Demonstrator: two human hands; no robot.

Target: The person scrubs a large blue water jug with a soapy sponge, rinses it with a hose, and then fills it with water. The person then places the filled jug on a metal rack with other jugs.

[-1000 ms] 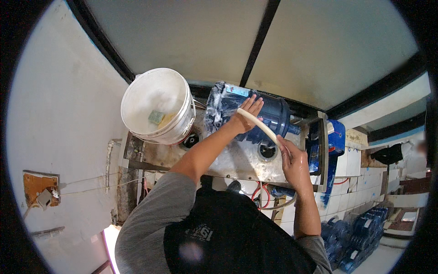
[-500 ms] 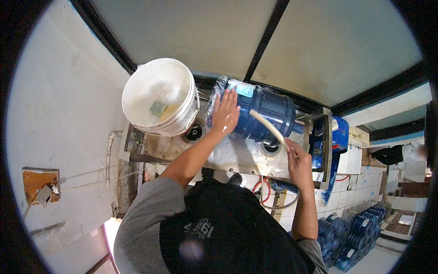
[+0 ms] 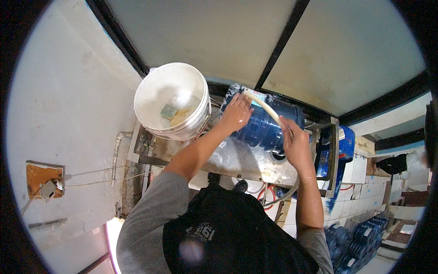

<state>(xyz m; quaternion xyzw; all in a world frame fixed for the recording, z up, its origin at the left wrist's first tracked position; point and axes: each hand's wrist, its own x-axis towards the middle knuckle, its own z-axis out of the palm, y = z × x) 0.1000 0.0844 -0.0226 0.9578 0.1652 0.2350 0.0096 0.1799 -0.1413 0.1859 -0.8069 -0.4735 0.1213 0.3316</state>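
A large blue water jug (image 3: 264,132) lies on its side on the wet metal counter, with foam about its left end and a label (image 3: 260,97) on its upper side. My left hand (image 3: 237,114) lies against the left part of the jug, fingers stretched out and wet. In my right hand (image 3: 295,144) is a pale flexible hose (image 3: 267,108), gripped behind its end. The hose's open end points left, over the label and close to my left fingers. Water from it cannot be made out.
Left of the jug stands a white bucket (image 3: 204,124) holding a green sponge (image 3: 169,111) and something yellowish. The metal counter (image 3: 182,153) has a dark round hole (image 3: 278,157) in front of the jug. Several blue jugs (image 3: 360,237) are on the floor at right; another person (image 3: 394,163) is farther off.
My right hand has raised the hose up and left, bringing its end from the jug's middle to near my left hand. My left hand stays on the jug; the whole view has shifted slightly.
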